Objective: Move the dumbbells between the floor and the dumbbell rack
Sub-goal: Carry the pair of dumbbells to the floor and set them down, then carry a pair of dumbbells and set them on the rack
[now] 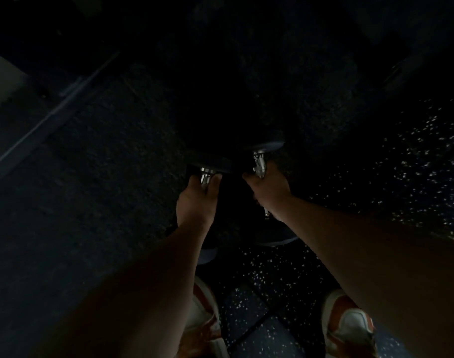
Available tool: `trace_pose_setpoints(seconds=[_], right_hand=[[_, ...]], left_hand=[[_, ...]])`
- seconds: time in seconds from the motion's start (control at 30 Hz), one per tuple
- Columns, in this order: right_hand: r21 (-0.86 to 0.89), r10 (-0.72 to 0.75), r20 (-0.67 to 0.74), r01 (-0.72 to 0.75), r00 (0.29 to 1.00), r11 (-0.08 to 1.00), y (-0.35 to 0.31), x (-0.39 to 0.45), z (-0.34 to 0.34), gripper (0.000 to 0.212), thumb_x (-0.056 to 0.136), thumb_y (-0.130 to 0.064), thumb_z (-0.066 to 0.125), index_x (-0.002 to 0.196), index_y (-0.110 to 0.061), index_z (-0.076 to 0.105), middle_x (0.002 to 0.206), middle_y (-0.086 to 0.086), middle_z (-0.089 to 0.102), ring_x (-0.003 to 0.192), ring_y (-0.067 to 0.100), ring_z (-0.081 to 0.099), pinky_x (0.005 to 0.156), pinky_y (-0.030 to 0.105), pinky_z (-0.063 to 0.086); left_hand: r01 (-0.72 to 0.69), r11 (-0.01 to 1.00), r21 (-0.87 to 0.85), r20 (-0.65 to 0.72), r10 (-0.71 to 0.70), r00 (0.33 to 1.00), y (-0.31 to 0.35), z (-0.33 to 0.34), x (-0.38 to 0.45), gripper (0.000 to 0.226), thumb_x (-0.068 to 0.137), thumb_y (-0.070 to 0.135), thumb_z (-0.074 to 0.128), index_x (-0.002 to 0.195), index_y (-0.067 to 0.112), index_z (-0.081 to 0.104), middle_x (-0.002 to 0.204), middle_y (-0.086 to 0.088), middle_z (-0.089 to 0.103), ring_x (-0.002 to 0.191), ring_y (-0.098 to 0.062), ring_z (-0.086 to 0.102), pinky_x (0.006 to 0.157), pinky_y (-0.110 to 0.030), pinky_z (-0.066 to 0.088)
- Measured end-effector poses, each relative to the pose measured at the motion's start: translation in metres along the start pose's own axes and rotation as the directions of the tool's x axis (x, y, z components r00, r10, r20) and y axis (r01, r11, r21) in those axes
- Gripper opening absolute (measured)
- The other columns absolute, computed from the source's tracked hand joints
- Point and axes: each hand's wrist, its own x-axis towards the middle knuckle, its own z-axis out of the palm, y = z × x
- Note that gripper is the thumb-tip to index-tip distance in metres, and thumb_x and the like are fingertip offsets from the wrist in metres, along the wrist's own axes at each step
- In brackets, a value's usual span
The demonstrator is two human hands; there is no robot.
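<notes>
Each grip is closed around a bright chrome handle: the left hand (195, 202) is wrapped over the handle of the left dumbbell (207, 177), and the right hand (268, 188) over the handle of the right dumbbell (259, 164), whose chrome shaft shows both beyond the knuckles and again below the wrist. The two dumbbells sit side by side near the centre of the scene, just ahead of the person's orange-and-white shoes (347, 324); their dark rounded heads merge with the shadow, only pale rim edges showing at the far end and near the forearms. Whether the heads rest on the dark speckled rubber floor (406, 161) or hang just clear of it cannot be told, and the dumbbell rack cannot be made out in the gloom. Judged risks: the near heads lie close above the toes, so a slipped handle could drop a weight onto a foot; the two inner heads are close together and could knock or pinch fingers if swung inward; the poor light makes a misjudged placement likelier.
</notes>
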Motion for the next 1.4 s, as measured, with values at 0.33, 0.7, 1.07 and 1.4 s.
trace_pose_setpoints(seconds=[0.33,0.7,1.07,1.4], right_hand=[[-0.199,-0.035,-0.096,0.015,0.995,0.980,0.002,-0.013,-0.006,0.031,0.091,-0.022,0.059,0.116,-0.006,0.051,0.110,0.020,0.064,0.098,0.036,0.062,0.075,0.031,0.043],[-0.106,0.019,-0.072,-0.026,0.997,0.994,0.016,-0.135,-0.107,0.037,0.086,-0.044,0.066,0.109,-0.017,0.054,0.096,0.010,0.064,0.089,0.032,0.063,0.071,0.032,0.046],[0.000,0.092,-0.100,-0.093,0.991,0.996,-0.043,-0.370,-0.272,0.031,0.088,-0.049,0.061,0.095,-0.024,0.043,0.069,-0.006,0.054,0.060,0.015,0.054,0.058,0.027,0.040],[0.184,0.085,-0.298,-0.030,0.951,0.982,-0.078,-0.541,-0.394,0.026,0.084,-0.051,0.061,0.087,-0.028,0.050,0.074,-0.002,0.062,0.063,0.012,0.058,0.050,0.025,0.038]], left_hand=[[0.108,0.990,-0.091,0.092,-0.100,0.991,0.008,-0.004,-0.007,0.057,0.068,0.078,0.056,0.069,0.021,0.056,0.063,-0.002,0.063,0.065,-0.027,0.064,0.058,-0.034,0.046],[0.172,0.980,-0.099,0.078,-0.164,0.983,0.064,-0.060,-0.129,0.058,0.074,0.075,0.055,0.077,0.017,0.066,0.066,-0.002,0.065,0.066,-0.025,0.065,0.061,-0.035,0.051],[0.251,0.965,-0.080,0.097,-0.243,0.965,0.220,-0.193,-0.347,0.085,0.056,0.098,0.035,0.072,0.020,0.063,0.070,-0.007,0.070,0.068,-0.031,0.069,0.072,-0.049,0.057],[0.024,0.990,-0.141,0.237,0.010,0.972,0.370,-0.266,-0.480,0.088,0.071,0.085,0.046,0.084,0.001,0.067,0.082,-0.023,0.072,0.078,-0.041,0.070,0.073,-0.051,0.058]])
